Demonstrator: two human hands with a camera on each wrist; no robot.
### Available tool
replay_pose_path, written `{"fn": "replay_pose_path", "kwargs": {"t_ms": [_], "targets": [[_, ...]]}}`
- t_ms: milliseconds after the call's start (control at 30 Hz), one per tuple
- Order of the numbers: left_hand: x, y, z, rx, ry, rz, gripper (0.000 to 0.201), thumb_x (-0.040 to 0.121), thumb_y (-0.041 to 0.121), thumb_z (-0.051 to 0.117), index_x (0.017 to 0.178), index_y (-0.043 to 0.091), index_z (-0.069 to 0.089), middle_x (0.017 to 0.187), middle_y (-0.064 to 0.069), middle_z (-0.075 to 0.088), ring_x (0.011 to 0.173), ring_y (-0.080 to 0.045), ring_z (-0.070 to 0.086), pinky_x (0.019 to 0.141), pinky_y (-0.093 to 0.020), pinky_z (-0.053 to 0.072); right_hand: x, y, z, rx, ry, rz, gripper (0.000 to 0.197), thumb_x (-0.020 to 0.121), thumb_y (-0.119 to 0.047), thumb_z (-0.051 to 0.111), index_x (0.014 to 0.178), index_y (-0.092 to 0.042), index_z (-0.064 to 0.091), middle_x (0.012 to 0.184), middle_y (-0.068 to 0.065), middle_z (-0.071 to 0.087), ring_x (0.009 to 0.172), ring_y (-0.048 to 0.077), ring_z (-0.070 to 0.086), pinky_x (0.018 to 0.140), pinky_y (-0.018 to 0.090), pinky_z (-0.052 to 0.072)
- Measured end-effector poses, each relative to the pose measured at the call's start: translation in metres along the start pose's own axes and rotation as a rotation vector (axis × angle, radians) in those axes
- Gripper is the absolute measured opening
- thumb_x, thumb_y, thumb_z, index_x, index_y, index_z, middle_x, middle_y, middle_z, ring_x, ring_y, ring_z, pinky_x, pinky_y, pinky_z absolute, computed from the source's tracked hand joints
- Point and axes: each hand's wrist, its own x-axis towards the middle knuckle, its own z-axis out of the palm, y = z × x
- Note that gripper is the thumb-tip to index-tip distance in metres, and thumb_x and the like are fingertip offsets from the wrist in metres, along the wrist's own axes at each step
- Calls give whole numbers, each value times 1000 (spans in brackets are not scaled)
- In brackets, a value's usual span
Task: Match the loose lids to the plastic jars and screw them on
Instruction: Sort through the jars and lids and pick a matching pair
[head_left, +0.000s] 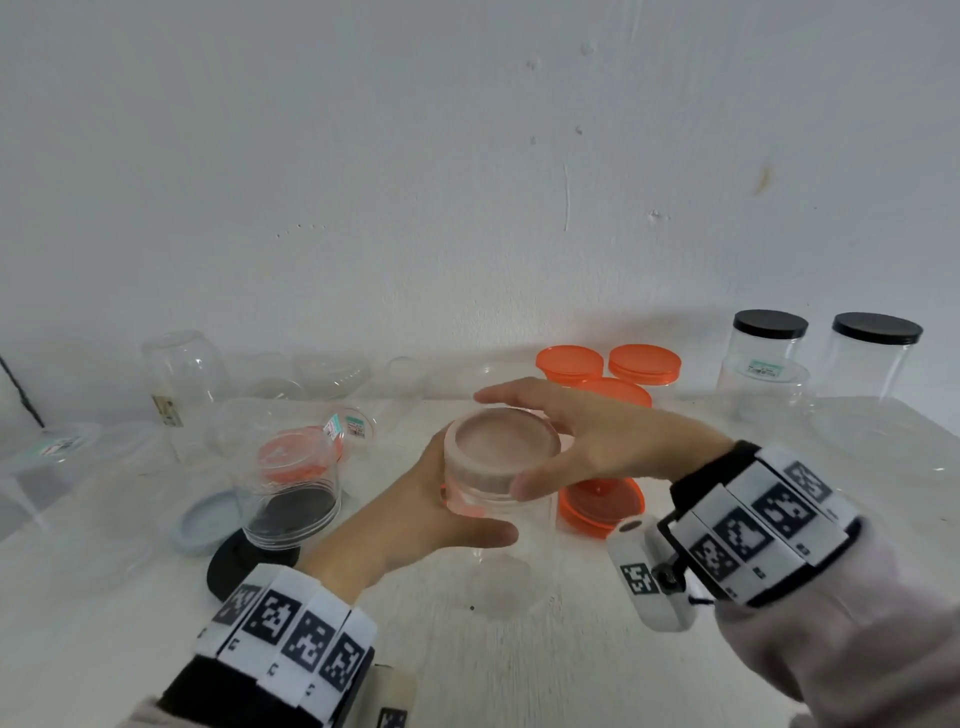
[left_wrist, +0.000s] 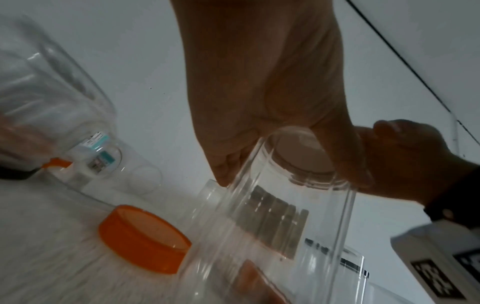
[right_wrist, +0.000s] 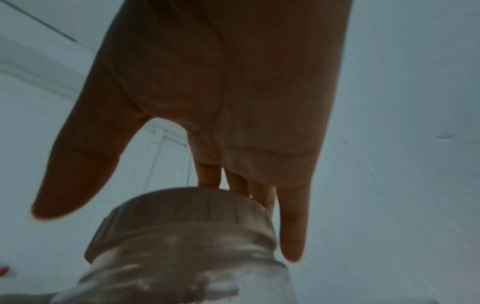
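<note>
A clear plastic jar (head_left: 498, 530) stands upright mid-table, and my left hand (head_left: 421, 509) grips its side, thumb across the front. A translucent lid (head_left: 501, 449) sits on the jar's mouth. My right hand (head_left: 566, 441) hovers over the lid with straight, spread fingers, the thumb at the near rim and the fingers past the far rim. In the right wrist view the right hand (right_wrist: 221, 92) is off the ribbed lid (right_wrist: 187, 216), the thumb clear of it. The left wrist view shows the left hand (left_wrist: 259, 82) round the jar (left_wrist: 272, 216).
An orange lid (head_left: 600, 506) lies right of the jar, with more orange lids (head_left: 569, 361) behind. Left stands a clear jar (head_left: 291, 483) over a black lid (head_left: 239, 564) and a grey-blue lid (head_left: 202, 522). Two black-lidded jars (head_left: 769, 343) stand back right. The wall is close behind.
</note>
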Motion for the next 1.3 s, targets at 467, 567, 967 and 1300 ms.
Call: {"fn": "replay_pose_path", "kwargs": {"t_ms": [467,567,967,1300], "targets": [[11,-11,8,-40,145,19,96,55,32,88,136,36,39,127,14,58,117,-4,56,99,-32,49,39,-49,-11,-744,-207,175,81,69,-71,68,139,-46,37,112,-18,41,105,9,43,72,25,34],[11,-10,10,-36,150,32,88,56,31,87,129,45,39,123,20,57,110,7,55,94,-26,50,43,-47,-5,-768,-154,225,84,62,-84,59,131,-40,43,98,-16,46,84,11,57,64,28,44],[11,-13,14,-42,138,61,85,57,38,85,125,53,36,119,30,55,110,12,52,95,-22,48,40,-47,-6,-714,-183,252,75,71,-78,58,134,-40,41,111,-10,51,93,14,57,69,28,43],[11,-15,14,-41,151,43,104,50,48,86,139,40,32,129,19,53,119,0,52,103,-34,46,40,-46,-12,-690,-283,233,85,74,-62,69,144,-49,25,139,-11,37,126,18,40,95,35,37]]}}
